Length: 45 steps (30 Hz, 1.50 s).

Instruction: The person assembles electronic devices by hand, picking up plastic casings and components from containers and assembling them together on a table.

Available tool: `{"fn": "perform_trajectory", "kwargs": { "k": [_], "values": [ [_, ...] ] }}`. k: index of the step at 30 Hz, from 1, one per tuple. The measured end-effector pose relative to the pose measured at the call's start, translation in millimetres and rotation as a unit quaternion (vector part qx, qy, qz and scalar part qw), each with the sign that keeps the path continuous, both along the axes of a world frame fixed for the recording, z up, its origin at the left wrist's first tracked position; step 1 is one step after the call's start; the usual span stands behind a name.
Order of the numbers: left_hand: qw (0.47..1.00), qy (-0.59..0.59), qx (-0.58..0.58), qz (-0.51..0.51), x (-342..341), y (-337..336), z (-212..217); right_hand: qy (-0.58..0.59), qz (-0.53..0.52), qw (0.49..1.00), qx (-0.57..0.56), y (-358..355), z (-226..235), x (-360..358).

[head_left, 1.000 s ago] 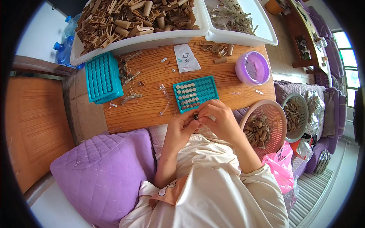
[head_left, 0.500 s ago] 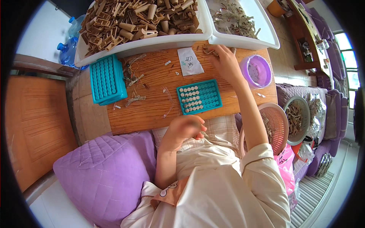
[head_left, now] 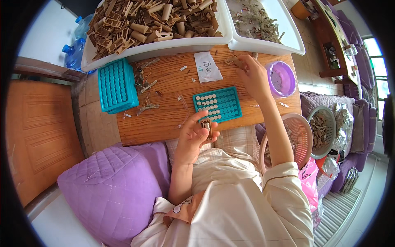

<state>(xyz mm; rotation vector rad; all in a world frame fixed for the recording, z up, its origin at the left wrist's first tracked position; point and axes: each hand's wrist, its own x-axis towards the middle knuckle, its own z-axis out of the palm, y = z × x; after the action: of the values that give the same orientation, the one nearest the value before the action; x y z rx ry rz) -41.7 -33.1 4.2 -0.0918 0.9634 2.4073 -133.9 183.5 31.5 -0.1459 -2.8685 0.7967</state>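
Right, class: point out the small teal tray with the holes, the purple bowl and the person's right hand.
small teal tray (head_left: 217,104): head view, middle of its holed top.
purple bowl (head_left: 281,78): head view, its inside.
right hand (head_left: 254,75): head view, back of the hand.

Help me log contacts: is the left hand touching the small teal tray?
Cannot tell: in the head view the left hand overlaps the teal tray's near edge.

In my left hand (head_left: 192,133) I pinch a small brown piece (head_left: 207,125), upright, just below the near edge of the teal grid tray (head_left: 217,103). That tray lies flat, several cells holding pale pieces. Beyond the tray, my right hand (head_left: 254,74) touches small brown scraps (head_left: 231,61).
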Motion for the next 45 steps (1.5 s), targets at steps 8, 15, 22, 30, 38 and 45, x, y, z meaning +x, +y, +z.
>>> {"fn": "perform_trajectory", "kwargs": {
  "k": [8,15,22,30,38,45],
  "values": [
    [0.991,-0.015,0.034,0.129,6.5,5.8,16.8,-0.056,0.15,0.925,-0.345,-44.6,35.4,82.1],
    [0.974,0.074,-0.012,0.215,13.3,5.6,25.0,-0.077,0.082,0.789,-0.604,-75.5,23.4,111.6],
    [0.974,0.116,-0.051,0.19,17.6,4.6,19.0,-0.008,0.031,0.861,-0.508,-95.0,23.4,120.2],
    [0.978,0.116,-0.013,0.173,18.3,9.9,28.7,0.114,0.002,0.937,-0.329,-105.4,31.4,125.2],
    [0.975,0.117,-0.056,0.18,23.0,13.3,28.8,0.105,-0.009,0.941,-0.32,-106.9,27.9,125.9],
    [0.951,0.201,-0.159,0.175,27.4,16.8,25.7,-0.063,0.091,0.949,-0.297,-109.7,30.4,132.5]
  ]
}}
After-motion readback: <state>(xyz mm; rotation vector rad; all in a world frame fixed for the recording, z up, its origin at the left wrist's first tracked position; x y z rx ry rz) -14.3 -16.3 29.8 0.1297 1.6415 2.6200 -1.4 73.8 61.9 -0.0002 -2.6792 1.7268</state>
